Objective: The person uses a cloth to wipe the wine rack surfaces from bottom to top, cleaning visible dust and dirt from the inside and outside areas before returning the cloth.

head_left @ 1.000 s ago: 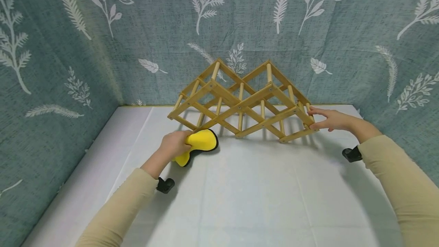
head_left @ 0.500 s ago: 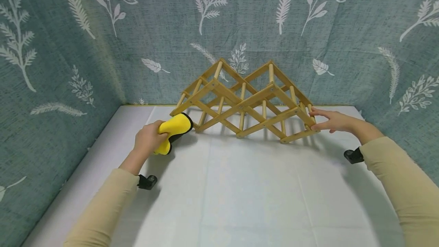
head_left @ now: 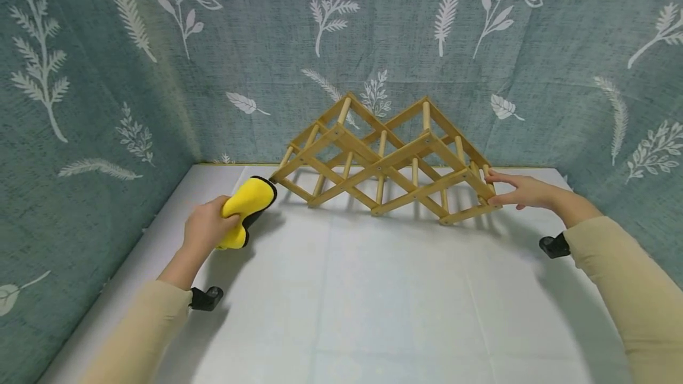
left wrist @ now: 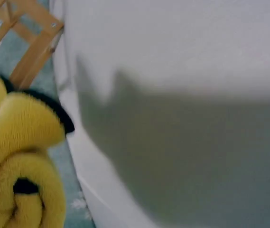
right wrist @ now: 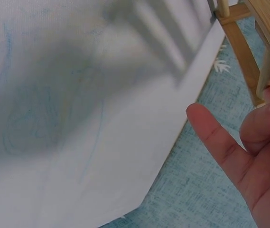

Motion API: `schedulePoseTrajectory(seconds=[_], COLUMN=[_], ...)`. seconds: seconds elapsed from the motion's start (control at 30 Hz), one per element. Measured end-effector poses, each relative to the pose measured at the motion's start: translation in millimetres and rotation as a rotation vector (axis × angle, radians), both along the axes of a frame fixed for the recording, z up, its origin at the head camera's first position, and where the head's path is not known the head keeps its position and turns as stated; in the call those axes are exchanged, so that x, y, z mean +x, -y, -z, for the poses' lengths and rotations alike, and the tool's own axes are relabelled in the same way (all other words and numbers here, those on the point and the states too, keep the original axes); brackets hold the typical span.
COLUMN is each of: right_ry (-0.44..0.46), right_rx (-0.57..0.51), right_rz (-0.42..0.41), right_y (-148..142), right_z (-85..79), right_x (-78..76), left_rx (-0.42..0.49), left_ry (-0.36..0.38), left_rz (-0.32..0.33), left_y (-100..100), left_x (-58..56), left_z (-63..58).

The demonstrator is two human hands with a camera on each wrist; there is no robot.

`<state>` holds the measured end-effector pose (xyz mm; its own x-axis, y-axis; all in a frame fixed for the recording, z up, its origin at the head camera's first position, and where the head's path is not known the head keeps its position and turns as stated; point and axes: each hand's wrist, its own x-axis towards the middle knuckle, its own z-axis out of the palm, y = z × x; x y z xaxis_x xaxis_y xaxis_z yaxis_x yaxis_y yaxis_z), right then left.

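Note:
My left hand [head_left: 205, 227] grips a yellow cloth with black edging [head_left: 251, 197], bunched and folded over on itself. In the left wrist view the cloth [left wrist: 25, 142] shows a rolled fold, and the hand is mostly out of sight. The cloth's upper corner is right at the left end of a folding wooden wine rack [head_left: 379, 166], a zigzag lattice of slats and dowels at the back of the table. My right hand [head_left: 525, 190] holds the rack's right end between thumb and fingers. In the right wrist view, fingers [right wrist: 263, 126] bend at the wood while one finger points away.
The table [head_left: 395, 295] has a white cover with faint creases. A teal fabric wall with white leaf prints [head_left: 256, 93] rises directly behind the rack and along both sides. Each wrist carries a small black camera mount.
My left hand has moved left with the cloth, from in front of the rack's lower left to beside its left end. The right hand keeps its place on the rack.

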<state>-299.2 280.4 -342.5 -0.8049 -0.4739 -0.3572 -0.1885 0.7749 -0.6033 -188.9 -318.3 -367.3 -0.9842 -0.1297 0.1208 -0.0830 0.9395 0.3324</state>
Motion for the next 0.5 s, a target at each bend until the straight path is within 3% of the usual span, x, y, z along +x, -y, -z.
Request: schedulePoseTrajectory(seconds=[0.3, 0.4, 0.5], right_ry=[0.02, 0.031, 0.043], right_rx=[-0.028, -0.033, -0.037], right_rz=[-0.017, -0.018, -0.011], right_y=[-1.0, -0.4, 0.6], right_z=[1.5, 1.1, 0.9], right_x=[-3.3, -4.8, -6.3], left_rx=[-0.086, -0.097, -0.083], left_ry=[0.139, 0.172, 0.181], left_rz=[0.215, 0.223, 0.186], left_y=[-41.0, -47.5, -45.6], left_x=[-21.2, -27.9, -30.0], left_z=[17.1, 20.4, 20.9])
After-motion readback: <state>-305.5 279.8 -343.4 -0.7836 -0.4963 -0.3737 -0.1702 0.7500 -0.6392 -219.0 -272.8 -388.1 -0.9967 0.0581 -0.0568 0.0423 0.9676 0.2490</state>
